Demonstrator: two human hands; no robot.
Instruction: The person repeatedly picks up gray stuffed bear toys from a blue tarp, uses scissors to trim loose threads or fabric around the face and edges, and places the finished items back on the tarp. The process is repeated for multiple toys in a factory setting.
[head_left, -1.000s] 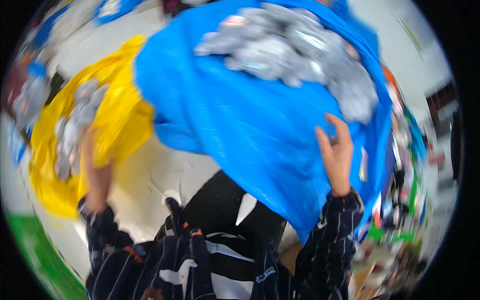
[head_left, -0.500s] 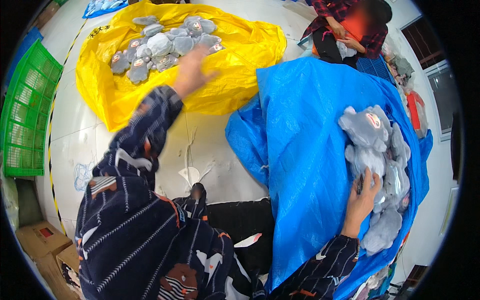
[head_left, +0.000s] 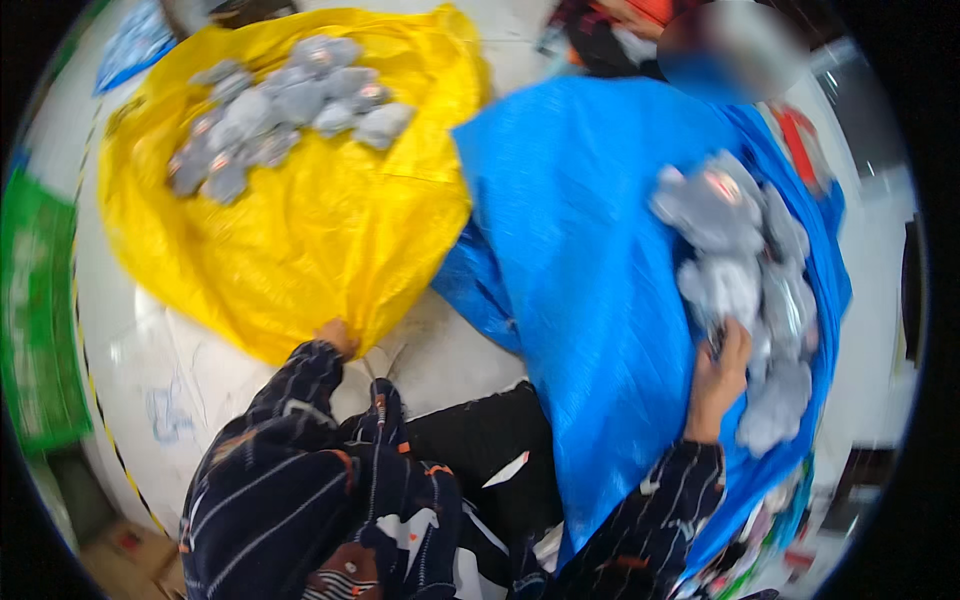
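Observation:
Gathered in my left hand [head_left: 339, 337] is the near edge of a yellow plastic sheet [head_left: 330, 255], drawn toward me into folds. Grey plush toys [head_left: 252, 112] lie heaped on its far part. My right hand [head_left: 722, 375] is closed round a small dark object [head_left: 716, 340], mostly hidden by the fingers and blurred. It rests against a pale grey plush toy [head_left: 727, 285] on a blue plastic sheet [head_left: 590, 240]. More grey plush toys [head_left: 780, 405] lie around that hand, the far one [head_left: 712, 205] with a light face patch.
A green plastic crate [head_left: 40, 320] stands at the left beside a striped floor line. Cardboard boxes [head_left: 130, 560] are at the lower left. Another person [head_left: 595, 40] sits beyond the blue sheet. Coloured scraps [head_left: 765, 545] lie at the lower right.
My left hand has come back from over the far heap and now grips the yellow sheet, whose near edge has moved toward me. The right hand stays by the plush toys.

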